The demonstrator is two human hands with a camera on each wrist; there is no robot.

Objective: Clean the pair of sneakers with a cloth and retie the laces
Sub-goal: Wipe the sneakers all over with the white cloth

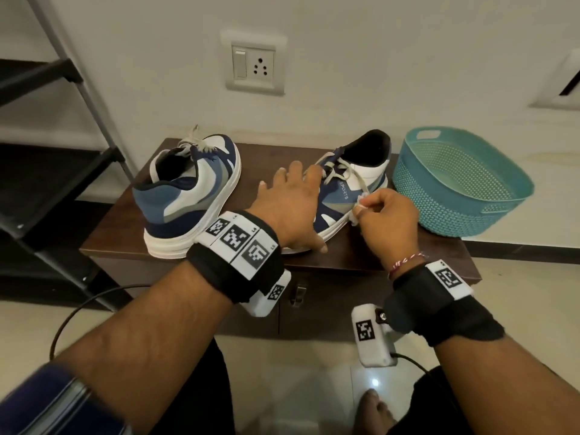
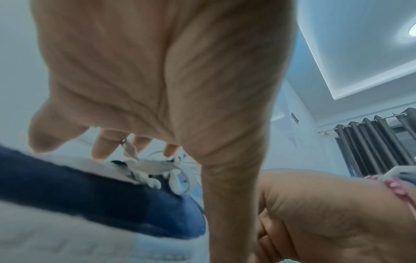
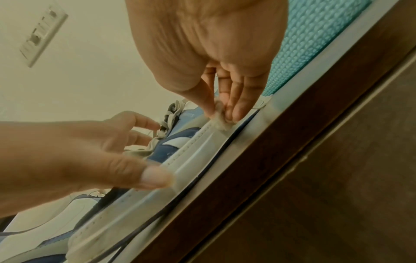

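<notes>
Fingers point(image 3: 227, 106) of my right hand point(image 1: 387, 221) are pinched tight on a small wad of cloth point(image 3: 221, 122), pressing it against the white sole edge of the right-hand sneaker point(image 1: 351, 186). That shoe lies on the dark table point(image 1: 119, 227) with its long axis running from the toe near me up to the open collar at the back right, so the sole strip runs away from the wad in both directions. I judge the coming wipe should follow that strip lengthwise, not cut across it.

My left hand point(image 1: 290, 208) is spread wide, fingers straight, resting over the toe and lower laces point(image 1: 337, 169) to steady the shoe; it grips nothing. The right hand is the nearer one to the outer sole, so it does the wiping.

Those laces hang loose, one end trailing down by the cloth. The other sneaker point(image 1: 188, 196) stands just to the left, heel toward me, its laces also untied. A teal basket point(image 1: 489, 196) sits to the right of the shoes, close to the collar.
</notes>
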